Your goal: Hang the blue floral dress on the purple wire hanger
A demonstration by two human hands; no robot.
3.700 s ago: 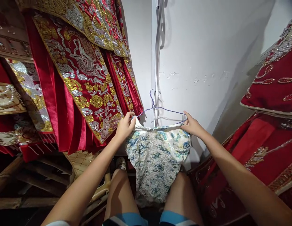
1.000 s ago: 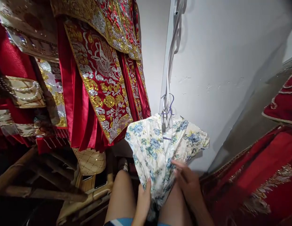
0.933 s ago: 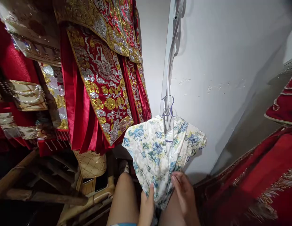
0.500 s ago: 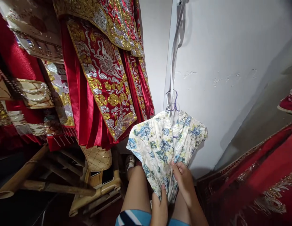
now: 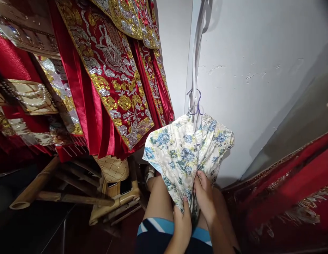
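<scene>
A white short-sleeved garment with blue and green flowers (image 5: 177,151) hangs on a purple hanger (image 5: 198,102), hooked at the end of a white strap (image 5: 196,53) against the wall. My left hand (image 5: 182,215) grips the garment's lower part, thumb in front and the other fingers behind the cloth. Higher up and to the right, my right hand (image 5: 203,187) pinches the front opening edge between thumb and fingers. Below the hands, the garment's bottom end hangs between my knees, partly hidden by my hands.
Red costumes with gold and silver embroidery (image 5: 121,84) hang at the left. Beneath them stands a bamboo chair (image 5: 113,208) with a quilted cream bag (image 5: 113,169) and a dark phone (image 5: 125,187). More red fabric (image 5: 293,190) lies at the right, beside the white wall (image 5: 259,53).
The view has tilted down a little, so the hanging things sit higher. Both hands keep their hold on the garment; the right hand stays near the front opening.
</scene>
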